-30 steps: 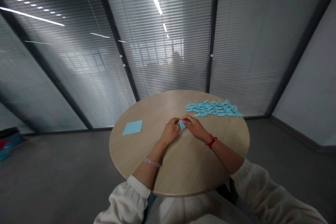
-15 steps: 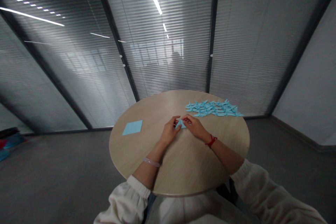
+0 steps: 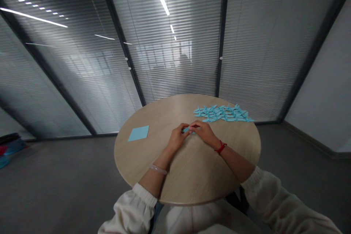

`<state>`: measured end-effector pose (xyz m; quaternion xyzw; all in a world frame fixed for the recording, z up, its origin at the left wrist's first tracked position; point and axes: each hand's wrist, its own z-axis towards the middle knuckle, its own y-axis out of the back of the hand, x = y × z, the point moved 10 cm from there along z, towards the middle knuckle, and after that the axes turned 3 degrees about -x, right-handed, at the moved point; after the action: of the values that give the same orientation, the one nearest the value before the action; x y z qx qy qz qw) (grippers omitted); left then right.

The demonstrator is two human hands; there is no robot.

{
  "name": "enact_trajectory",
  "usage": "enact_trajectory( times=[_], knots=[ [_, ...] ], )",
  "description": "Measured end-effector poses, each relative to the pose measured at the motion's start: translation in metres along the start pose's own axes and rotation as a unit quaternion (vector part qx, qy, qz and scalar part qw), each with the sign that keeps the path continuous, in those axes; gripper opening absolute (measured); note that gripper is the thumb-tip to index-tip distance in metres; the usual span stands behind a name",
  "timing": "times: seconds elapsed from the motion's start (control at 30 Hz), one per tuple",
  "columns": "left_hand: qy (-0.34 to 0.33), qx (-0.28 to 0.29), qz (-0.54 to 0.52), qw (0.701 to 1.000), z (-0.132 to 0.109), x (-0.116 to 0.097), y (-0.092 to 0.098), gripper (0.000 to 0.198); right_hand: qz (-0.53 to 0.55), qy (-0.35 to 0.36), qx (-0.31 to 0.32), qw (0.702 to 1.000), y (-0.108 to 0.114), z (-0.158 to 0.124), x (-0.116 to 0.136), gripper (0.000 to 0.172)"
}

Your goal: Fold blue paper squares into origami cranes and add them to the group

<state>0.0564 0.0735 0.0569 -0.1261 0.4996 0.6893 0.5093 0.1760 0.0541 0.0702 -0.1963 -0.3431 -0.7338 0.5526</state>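
Note:
Over the middle of the round table (image 3: 186,175), my left hand (image 3: 177,135) and my right hand (image 3: 202,131) meet with fingertips touching. Between them is a small piece of folded light-blue paper (image 3: 185,129), mostly covered by the fingers. Both hands are closed on it, thumbs and forefingers pinching. Its exact folded shape cannot be made out. Beyond my right hand lie several folded blue paper cranes (image 3: 223,112), packed close together in rows. Left of my hands a flat light-blue paper sheet (image 3: 138,133) rests on the table.
Past the table's far edge stands a glass partition with blinds (image 3: 175,58) and dark frames. A pale wall (image 3: 320,91) rises at the right. Dark and blue items (image 3: 12,146) sit on the floor at far left.
My fingertips have come together over the folded paper, which shows less than before. The cranes and the flat sheet have not moved.

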Motion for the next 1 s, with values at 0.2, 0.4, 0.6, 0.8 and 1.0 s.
enact_trajectory(
  times=[0.2, 0.4, 0.6, 0.8, 1.0],
  knots=[
    [0.03, 0.017, -0.002, 0.999, 0.0, 0.008, 0.0, 0.029, -0.023, -0.004, -0.011, 1.0, 0.002, 0.001, -0.003, 0.017],
    [0.03, 0.021, -0.002, 0.999, 0.001, 0.01, -0.001, 0.029, -0.022, -0.005, -0.006, 1.0, 0.0, 0.0, -0.007, 0.018],
    [0.049, -0.012, -0.051, 0.997, 0.002, 0.011, 0.005, 0.029, 0.0, -0.04, -0.03, 0.999, 0.009, 0.001, -0.012, 0.021],
    [0.076, -0.042, -0.122, 0.989, 0.002, 0.019, 0.008, 0.035, 0.047, -0.077, -0.051, 0.995, 0.014, 0.001, -0.019, 0.025],
    [0.052, -0.071, -0.065, 0.994, 0.002, 0.014, 0.019, 0.032, 0.071, -0.097, -0.037, 0.992, 0.006, 0.0, -0.025, 0.03]
  ],
)
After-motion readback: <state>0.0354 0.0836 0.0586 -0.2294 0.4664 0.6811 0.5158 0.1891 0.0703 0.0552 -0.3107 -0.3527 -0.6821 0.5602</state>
